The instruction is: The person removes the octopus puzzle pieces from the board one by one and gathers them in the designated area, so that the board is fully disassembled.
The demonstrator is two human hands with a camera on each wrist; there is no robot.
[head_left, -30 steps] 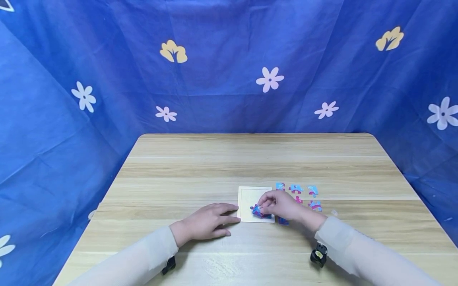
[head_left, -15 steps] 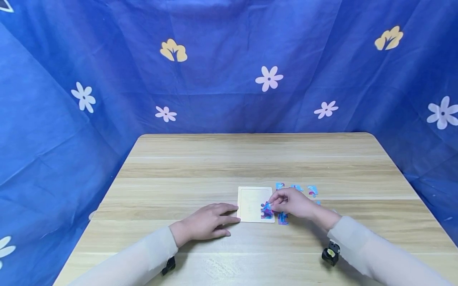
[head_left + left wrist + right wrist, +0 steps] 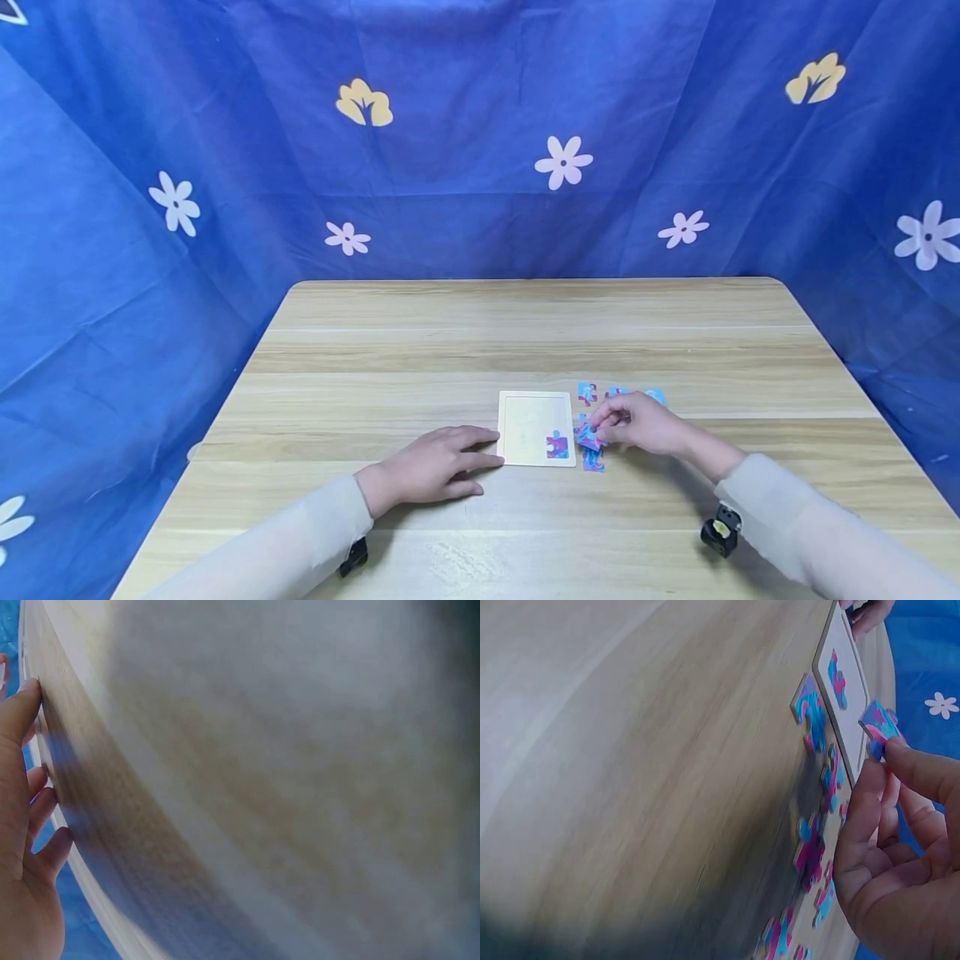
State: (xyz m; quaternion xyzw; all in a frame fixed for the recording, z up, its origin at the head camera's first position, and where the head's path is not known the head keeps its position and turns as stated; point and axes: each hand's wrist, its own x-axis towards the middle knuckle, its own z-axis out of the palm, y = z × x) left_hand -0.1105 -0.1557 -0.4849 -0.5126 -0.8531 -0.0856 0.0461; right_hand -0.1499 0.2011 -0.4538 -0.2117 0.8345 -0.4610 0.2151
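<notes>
My right hand (image 3: 637,423) pinches a blue, pink and purple jigsaw piece (image 3: 879,724) between thumb and fingers. In the head view it is just right of the square cream puzzle tray (image 3: 525,421), over loose pieces. One jigsaw piece (image 3: 557,447) lies in the tray's near right corner. Beside the tray, my left hand (image 3: 438,462) rests on the table with fingers extended, fingertips at the tray's left edge. The left wrist view shows part of the left hand (image 3: 30,817) at its left side, with the fingers spread.
Several loose jigsaw pieces (image 3: 810,851) lie on the wooden table (image 3: 420,350) right of the tray, some hidden by my right hand. One loose piece (image 3: 594,461) is close to the tray's near right corner. A blue flowered cloth (image 3: 465,200) hangs behind the table.
My right hand has moved right, from over the tray to above the loose pieces, with the jigsaw piece in its pinch. The piece in the tray's corner has come into view. My left hand stays put.
</notes>
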